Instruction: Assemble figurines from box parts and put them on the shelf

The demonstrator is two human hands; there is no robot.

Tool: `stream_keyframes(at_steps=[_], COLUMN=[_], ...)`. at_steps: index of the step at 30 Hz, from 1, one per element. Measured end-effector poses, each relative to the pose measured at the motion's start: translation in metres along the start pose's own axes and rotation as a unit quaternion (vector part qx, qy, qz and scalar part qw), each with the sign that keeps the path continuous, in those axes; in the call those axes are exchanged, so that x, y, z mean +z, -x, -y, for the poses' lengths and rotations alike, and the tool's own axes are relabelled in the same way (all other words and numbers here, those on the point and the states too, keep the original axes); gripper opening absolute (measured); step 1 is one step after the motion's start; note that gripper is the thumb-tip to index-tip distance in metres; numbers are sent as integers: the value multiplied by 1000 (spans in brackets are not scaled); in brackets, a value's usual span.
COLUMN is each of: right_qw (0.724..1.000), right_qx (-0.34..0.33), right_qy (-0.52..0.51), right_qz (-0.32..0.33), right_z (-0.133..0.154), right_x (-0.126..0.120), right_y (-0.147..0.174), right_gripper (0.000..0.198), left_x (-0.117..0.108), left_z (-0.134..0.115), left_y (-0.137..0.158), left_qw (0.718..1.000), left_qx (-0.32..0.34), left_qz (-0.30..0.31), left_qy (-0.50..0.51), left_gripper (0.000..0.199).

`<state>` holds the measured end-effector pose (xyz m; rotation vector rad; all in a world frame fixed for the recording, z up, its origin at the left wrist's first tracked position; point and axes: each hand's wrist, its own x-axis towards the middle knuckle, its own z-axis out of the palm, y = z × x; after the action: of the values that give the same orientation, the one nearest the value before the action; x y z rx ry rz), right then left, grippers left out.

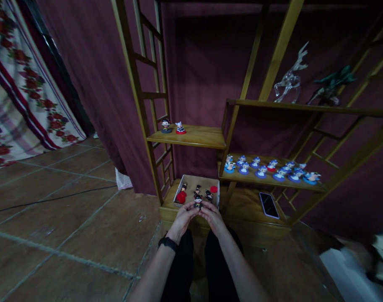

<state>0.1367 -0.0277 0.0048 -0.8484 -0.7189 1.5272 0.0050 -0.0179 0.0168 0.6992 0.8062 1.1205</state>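
Note:
Both of my hands come together in front of a shallow open box. Between them is a small black-haired figurine [198, 201] on a dark base, held upright. My left hand [185, 214] grips it from the left, and my right hand [212, 216] from the right. The box [217, 184] sits on the lowest shelf behind my hands. Inside it lie several dark figurines [197, 189] and red round pieces [181, 197]. My fingers and the held figurine hide the box's near edge.
Two figurines [180, 128] stand on the upper left shelf [197, 136]. Several blue and purple figurines [261, 172] crowd the right shelf. A phone [269, 205] lies on the bottom shelf. A clear deer ornament [290, 82] stands higher up. A dark cable [53, 199] crosses the floor.

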Motion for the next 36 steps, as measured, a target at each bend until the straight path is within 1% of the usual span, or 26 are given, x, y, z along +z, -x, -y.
stream_keyframes(at_steps=[3,5,10,18,22,25,30,34,36], right_qw=[1000,1000,999,999,998,997,996,997,996], right_qx=[-7,-8,-16,8,24,31,32,31,26], right_qy=[-2,1,3,6,4,2,-21,-57,-70], right_qz=[14,22,31,33,57,65,80,52,40], right_z=[1,1,2,0,1,3,5,3,4], right_x=[1,2,3,1,1,3,4,3,3], right_y=[2,4,7,9,14,18,31,48,57], right_gripper=[39,39,39,36,39,38,35,34,36], left_x=[2,2,3,1,0,4,18,26,29], left_z=[0,0,1,0,0,-3,-12,-10,-8], left_y=[2,4,8,16,19,25,42,54,61], left_qw=[999,997,995,988,978,968,956,940,933], left_qx=[28,48,65,84,112,138,160,165,160], left_qz=[30,31,-3,-8,-43,-74,-88,-90,-77], left_qy=[-28,-43,-70,-130,-168,-196,-230,-286,-314], left_gripper=[43,43,43,42,36,33,32,35,36])
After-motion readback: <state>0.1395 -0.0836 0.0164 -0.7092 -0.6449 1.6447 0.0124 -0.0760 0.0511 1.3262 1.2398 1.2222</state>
